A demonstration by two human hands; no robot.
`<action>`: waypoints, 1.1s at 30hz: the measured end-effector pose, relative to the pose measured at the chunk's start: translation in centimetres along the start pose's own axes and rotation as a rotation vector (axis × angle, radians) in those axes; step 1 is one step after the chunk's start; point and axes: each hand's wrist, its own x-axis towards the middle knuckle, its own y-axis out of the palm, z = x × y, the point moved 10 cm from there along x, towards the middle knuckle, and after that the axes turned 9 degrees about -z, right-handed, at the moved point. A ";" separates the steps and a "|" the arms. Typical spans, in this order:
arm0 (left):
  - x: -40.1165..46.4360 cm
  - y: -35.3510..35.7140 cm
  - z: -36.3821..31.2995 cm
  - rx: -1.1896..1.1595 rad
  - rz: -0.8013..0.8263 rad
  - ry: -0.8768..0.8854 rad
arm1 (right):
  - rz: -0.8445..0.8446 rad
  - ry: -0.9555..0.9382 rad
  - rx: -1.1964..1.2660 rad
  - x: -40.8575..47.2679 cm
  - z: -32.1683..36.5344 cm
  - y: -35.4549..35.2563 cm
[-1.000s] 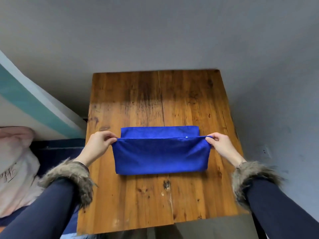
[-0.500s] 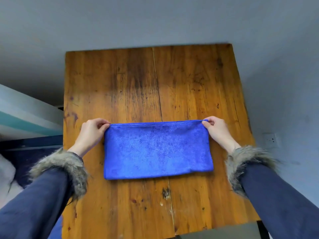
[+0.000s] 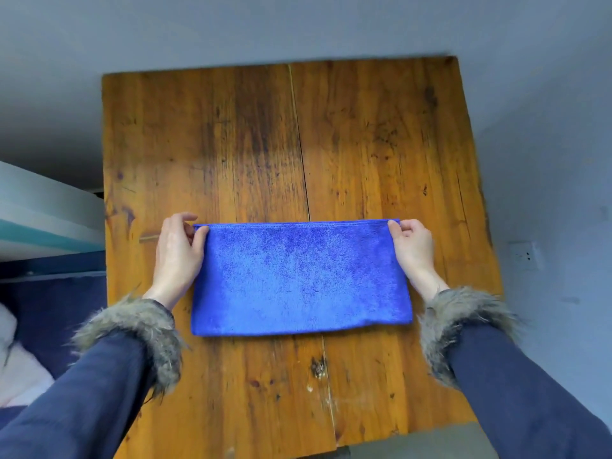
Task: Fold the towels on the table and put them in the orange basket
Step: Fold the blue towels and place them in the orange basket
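Your blue towel (image 3: 299,276) lies folded flat across the middle of the wooden tabletop (image 3: 258,140). Your left hand (image 3: 178,256) pinches its far left corner in its grip, and your right hand (image 3: 412,248) pinches the far right corner.

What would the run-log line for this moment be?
stage: first fold laid flat | towel: on table | left hand: pinches far left corner | right hand: pinches far right corner | basket: not in view

Plush, matt blue cloth towel (image 3: 299,276) on a glossy, scuffed wooden table (image 3: 265,144); shaggy fur cuffs (image 3: 142,329)
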 end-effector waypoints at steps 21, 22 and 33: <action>-1.3 -1.7 0.2 -0.242 -0.177 -0.170 | 0.046 -0.015 0.316 -0.6 -0.7 -0.6; -1.2 -1.5 0.1 -0.188 -0.184 -0.140 | 0.027 -0.008 0.289 -0.6 -0.9 -0.5; -11.2 9.8 -8.4 0.429 0.104 0.653 | -0.049 -0.992 -0.404 -13.8 5.7 7.6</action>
